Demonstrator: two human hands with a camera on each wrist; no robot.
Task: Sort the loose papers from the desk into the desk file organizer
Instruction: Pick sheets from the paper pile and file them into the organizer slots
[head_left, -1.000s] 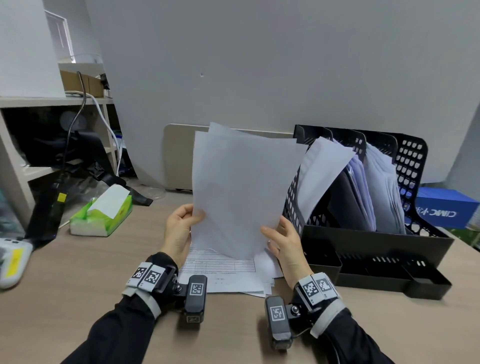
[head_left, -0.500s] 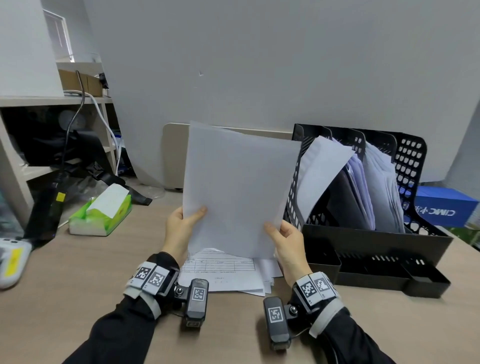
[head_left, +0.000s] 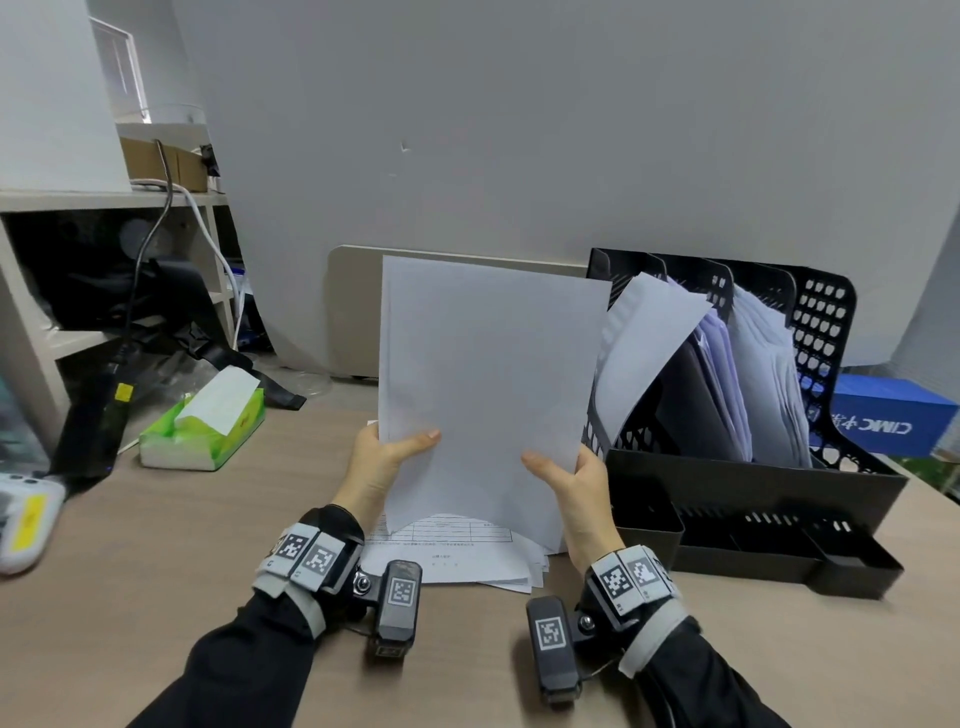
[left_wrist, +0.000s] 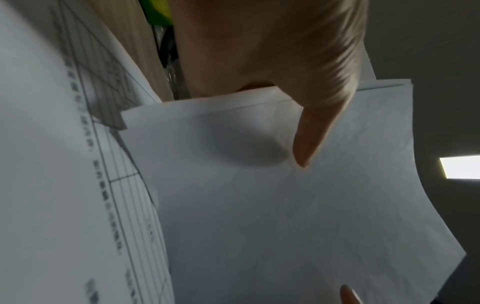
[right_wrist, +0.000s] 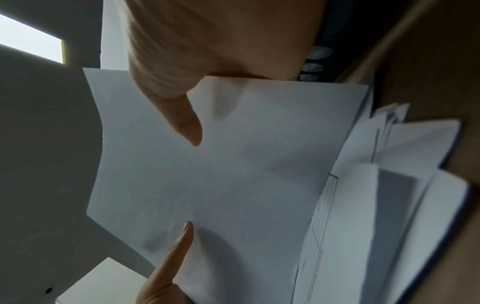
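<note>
thin, floppy paper sheets are pinched at both lower side edges by the left hand and right hand; they are judged light and easily creased.

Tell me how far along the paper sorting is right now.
Partly done: the black mesh desk file organizer already holds sheets in its slots. In hand: the left hand and right hand grip a squared-up bundle of white sheets upright. Left: a loose pile of printed papers still lies on the wooden desk.
</note>
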